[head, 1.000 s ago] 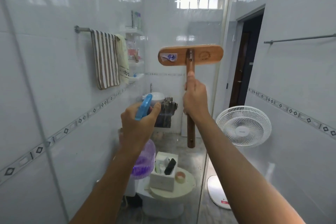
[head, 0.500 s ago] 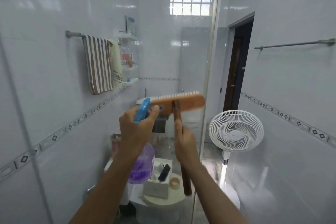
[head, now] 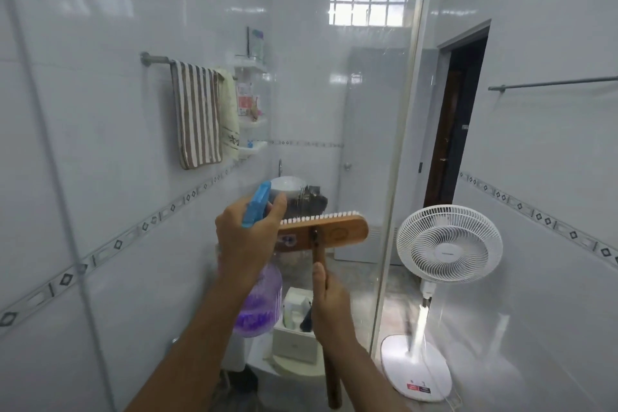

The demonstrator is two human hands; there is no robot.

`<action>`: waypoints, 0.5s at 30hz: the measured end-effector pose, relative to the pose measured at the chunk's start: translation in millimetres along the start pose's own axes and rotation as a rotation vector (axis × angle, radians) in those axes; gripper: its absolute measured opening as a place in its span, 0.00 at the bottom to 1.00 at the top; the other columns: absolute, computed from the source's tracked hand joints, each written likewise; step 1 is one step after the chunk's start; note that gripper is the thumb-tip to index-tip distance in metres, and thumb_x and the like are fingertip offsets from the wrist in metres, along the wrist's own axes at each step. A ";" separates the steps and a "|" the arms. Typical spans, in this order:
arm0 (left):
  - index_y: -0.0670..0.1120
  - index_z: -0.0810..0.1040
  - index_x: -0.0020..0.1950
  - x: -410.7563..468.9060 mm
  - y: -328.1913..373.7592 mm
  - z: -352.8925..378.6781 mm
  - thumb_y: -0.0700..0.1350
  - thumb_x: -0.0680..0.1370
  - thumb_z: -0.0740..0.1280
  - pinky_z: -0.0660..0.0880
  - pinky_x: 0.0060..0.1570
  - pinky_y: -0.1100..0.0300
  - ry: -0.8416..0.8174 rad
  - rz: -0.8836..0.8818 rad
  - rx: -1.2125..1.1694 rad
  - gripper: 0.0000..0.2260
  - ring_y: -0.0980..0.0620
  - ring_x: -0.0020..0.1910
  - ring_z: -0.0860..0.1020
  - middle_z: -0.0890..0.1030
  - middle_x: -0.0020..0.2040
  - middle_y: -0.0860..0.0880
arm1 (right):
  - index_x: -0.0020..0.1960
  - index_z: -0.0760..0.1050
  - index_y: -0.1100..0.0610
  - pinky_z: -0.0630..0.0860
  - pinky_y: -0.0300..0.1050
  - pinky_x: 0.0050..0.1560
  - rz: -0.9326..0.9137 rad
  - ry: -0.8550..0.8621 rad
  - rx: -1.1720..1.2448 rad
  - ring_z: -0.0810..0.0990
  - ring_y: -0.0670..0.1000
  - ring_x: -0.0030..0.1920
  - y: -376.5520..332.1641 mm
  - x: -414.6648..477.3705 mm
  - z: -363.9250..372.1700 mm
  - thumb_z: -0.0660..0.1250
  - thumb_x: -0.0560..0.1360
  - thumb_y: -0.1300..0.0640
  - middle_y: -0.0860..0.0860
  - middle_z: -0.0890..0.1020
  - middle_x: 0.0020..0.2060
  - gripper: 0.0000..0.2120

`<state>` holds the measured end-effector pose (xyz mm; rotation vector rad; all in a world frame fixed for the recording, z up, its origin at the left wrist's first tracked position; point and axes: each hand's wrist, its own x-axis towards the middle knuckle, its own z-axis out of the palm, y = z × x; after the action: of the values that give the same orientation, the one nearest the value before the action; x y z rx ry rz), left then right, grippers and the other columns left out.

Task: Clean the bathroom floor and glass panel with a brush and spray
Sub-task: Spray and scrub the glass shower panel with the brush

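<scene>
Now left hand (head: 247, 241) grips spray bottle (head: 259, 304), finger on blue trigger, purple body hanging below fist, near glass panel (head: 398, 144). Right hand (head: 329, 304) wraps brush (head: 329, 234) handle; wooden head above fist, close to glass panel.

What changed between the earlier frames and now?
The brush came down from well above both hands to level with the left hand, its head tipping so the white bristles now show along the top. Unchanged: the right hand grips the brush handle, the left hand holds the spray bottle.
</scene>
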<state>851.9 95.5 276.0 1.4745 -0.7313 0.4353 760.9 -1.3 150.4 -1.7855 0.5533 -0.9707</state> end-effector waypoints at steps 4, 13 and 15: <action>0.51 0.76 0.38 6.0 -9.0 -6.8 0.52 0.77 0.71 0.78 0.30 0.61 0.015 -0.009 -0.012 0.10 0.52 0.27 0.76 0.75 0.30 0.54 | 0.45 0.77 0.54 0.72 0.37 0.29 -0.204 0.076 0.043 0.75 0.43 0.28 -90.1 55.5 -3.5 0.53 0.83 0.40 0.52 0.79 0.32 0.22; 0.48 0.77 0.38 33.7 -11.0 -33.2 0.51 0.78 0.71 0.77 0.29 0.61 0.064 0.011 -0.011 0.11 0.50 0.28 0.78 0.78 0.30 0.47 | 0.43 0.75 0.50 0.73 0.35 0.30 -0.243 0.122 0.020 0.76 0.43 0.29 -97.8 69.2 11.2 0.52 0.84 0.41 0.47 0.78 0.31 0.21; 0.45 0.79 0.39 39.6 -12.6 -38.5 0.51 0.78 0.70 0.76 0.27 0.66 0.078 0.013 -0.014 0.12 0.52 0.30 0.80 0.80 0.30 0.48 | 0.51 0.79 0.49 0.78 0.34 0.38 -0.137 0.064 -0.003 0.83 0.42 0.40 -53.6 36.9 32.7 0.52 0.82 0.38 0.47 0.84 0.40 0.21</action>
<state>895.5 125.7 295.7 1.4325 -0.6809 0.4935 805.6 11.3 206.5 -1.8183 0.4767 -1.1247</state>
